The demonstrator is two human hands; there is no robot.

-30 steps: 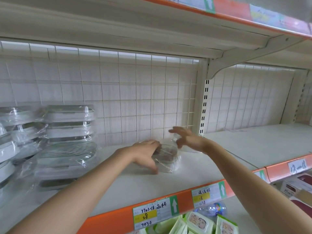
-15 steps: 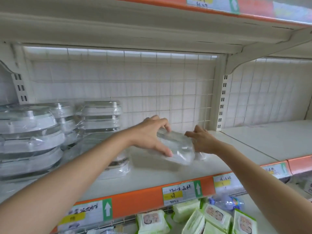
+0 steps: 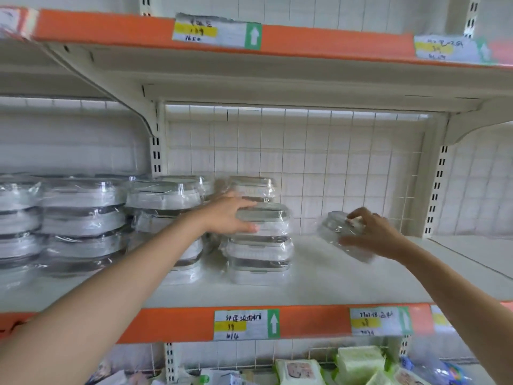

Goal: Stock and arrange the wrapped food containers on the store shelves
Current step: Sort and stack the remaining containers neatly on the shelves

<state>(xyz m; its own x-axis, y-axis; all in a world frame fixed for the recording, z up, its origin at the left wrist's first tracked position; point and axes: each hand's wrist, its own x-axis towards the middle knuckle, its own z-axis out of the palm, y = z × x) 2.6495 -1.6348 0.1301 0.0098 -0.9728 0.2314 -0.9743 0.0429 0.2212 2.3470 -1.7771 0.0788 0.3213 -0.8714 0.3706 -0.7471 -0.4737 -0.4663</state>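
Stack [image 3: 258,243] is steadied by my left hand [image 3: 227,215], fingers flat on its top box. My right hand [image 3: 372,234] grips a tilted container [image 3: 337,232] right of the stack; level it before setting it alongside.

The shelf [image 3: 333,284] carries stacks of containers [image 3: 83,218] along its left half, running from the far left to a front stack [image 3: 259,243] near the middle, with another stack [image 3: 252,187] behind it against the grid back [image 3: 333,173]. The left hand [image 3: 227,215] rests on the top container of the front stack. Right of that stack, apart from it, a single container [image 3: 337,234] sits tilted on the shelf, under the right hand [image 3: 374,234]. Price tags [image 3: 245,325] line the shelf's front edge. Above is an upper shelf [image 3: 277,40]; below, packs [image 3: 299,370] lie on a lower shelf.
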